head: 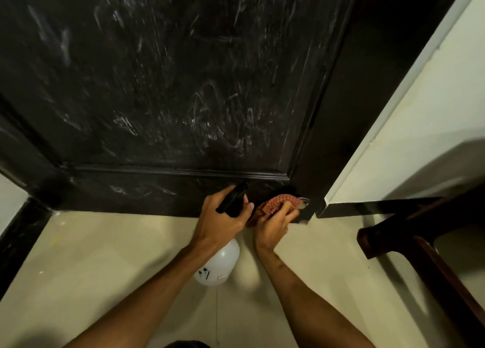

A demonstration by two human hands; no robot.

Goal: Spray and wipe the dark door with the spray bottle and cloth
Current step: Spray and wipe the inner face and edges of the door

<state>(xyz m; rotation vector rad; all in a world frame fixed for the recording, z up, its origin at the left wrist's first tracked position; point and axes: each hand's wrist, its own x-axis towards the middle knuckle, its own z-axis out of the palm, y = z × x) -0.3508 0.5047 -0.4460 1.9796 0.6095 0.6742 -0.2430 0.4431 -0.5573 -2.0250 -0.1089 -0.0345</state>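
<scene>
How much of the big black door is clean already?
Not much looks finished: the door is covered in whitish streaks, maybe smeared spray or dirt. Right now the right hand presses the cloth on the door's bottom right corner, while the left hand holds the spray bottle by its black top. Left to do: wiping all those streaks off.
</scene>
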